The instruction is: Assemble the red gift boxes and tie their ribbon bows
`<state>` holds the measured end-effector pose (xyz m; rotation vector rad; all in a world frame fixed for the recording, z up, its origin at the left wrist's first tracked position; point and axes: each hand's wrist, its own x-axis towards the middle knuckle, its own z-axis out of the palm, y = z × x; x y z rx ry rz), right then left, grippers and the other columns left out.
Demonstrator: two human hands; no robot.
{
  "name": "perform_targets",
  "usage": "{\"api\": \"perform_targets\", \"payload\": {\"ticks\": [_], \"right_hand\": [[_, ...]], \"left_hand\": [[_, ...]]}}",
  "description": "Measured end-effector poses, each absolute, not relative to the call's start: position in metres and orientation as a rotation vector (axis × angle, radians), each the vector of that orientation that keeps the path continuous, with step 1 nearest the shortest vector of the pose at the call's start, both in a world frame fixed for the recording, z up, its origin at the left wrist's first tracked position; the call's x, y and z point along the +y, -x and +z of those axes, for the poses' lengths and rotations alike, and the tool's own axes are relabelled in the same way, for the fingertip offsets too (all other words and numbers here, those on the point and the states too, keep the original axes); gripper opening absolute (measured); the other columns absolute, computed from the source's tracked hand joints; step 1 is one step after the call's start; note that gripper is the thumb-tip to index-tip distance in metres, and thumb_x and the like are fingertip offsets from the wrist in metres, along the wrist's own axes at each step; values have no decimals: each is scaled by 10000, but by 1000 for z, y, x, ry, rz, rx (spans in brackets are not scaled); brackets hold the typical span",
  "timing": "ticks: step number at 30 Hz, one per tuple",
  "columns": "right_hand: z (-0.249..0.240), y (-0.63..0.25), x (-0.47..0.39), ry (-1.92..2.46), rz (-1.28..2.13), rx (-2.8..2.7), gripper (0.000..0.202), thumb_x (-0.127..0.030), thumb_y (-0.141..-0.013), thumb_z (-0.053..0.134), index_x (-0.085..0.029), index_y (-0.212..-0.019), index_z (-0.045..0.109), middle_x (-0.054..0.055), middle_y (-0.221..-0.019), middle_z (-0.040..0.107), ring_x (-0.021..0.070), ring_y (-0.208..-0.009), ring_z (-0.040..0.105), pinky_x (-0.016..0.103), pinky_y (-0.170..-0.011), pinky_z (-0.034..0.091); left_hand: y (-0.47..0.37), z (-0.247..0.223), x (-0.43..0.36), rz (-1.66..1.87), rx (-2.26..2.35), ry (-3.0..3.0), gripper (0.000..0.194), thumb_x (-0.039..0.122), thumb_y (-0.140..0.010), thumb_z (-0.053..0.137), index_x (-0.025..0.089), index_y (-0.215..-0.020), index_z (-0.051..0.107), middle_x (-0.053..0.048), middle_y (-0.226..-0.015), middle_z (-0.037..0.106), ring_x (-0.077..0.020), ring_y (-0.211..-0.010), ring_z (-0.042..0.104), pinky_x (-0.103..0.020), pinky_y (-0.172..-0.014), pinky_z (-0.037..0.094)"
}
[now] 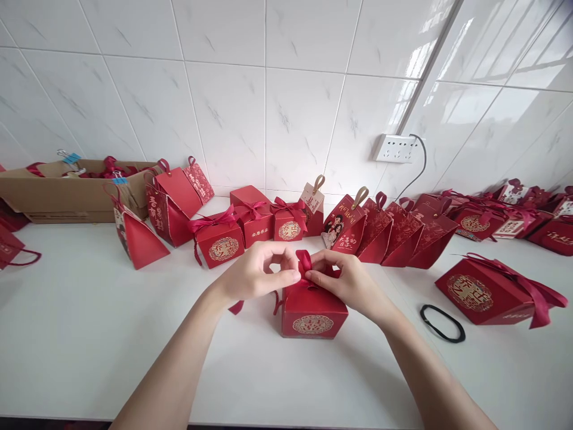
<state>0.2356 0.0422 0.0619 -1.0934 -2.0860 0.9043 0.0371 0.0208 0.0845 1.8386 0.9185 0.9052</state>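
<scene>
A red gift box [313,313] with a round gold emblem stands on the white table in front of me. A red ribbon [304,260] rises in a loop from its top. My left hand [264,272] is at the ribbon's left side, thumb and fingertips pinched together beside the loop. From the right, my right hand [342,278] pinches the ribbon near its base, just above the lid. Ribbon ends hang down at the box's left side. My fingers partly hide the lid and the ribbon's lower part.
Finished red boxes with bows [219,242] and several triangular boxes [367,224] line the back by the tiled wall. A cardboard box [76,197] is at the left. At right lie a black hair tie [443,323] and a bowed gift box [487,298]. A power socket [396,148] is on the wall.
</scene>
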Motion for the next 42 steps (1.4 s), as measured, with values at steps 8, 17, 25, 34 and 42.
{"api": "perform_targets", "payload": {"ticks": [8,17,25,34,42], "right_hand": [[62,-234,41,1121,798,-2114,151,-326,-814,570,-234,-810,689,2,-837,686,150,-759,609,256,-669,455],[62,-234,40,1024,742,-2223,163,-241,-837,523,-239,-808,684,7,-809,657,160,-784,572,279,-707,453],[66,-238,39,930,963,-2189,153,-222,-844,506,-200,-751,625,24,-882,608,134,-749,556,258,-677,456],[70,-241,40,1014,1044,-2106,126,-241,-826,510,-184,-782,613,24,-875,593,124,-764,561,234,-663,453],[67,-241,42,1057,1043,-2028,92,-230,-795,510,-183,-762,582,8,-805,607,122,-723,543,224,-613,438]], "left_hand": [[-36,84,20,1034,686,-1753,63,174,-736,648,153,-749,589,-20,-719,572,-117,-669,537,-241,-607,444],[-52,75,28,1337,774,-1808,66,205,-761,650,172,-739,597,-14,-749,583,-116,-708,547,-229,-638,457],[-54,58,40,1263,1153,-1809,78,258,-789,596,182,-806,600,-9,-828,629,-131,-781,586,-236,-713,470],[-51,63,32,941,1129,-2027,115,205,-785,525,181,-848,618,-26,-881,649,-151,-820,589,-247,-730,468],[-47,68,29,824,1049,-2173,95,246,-768,579,175,-728,628,-39,-978,603,-199,-1001,524,-310,-871,439]]}}
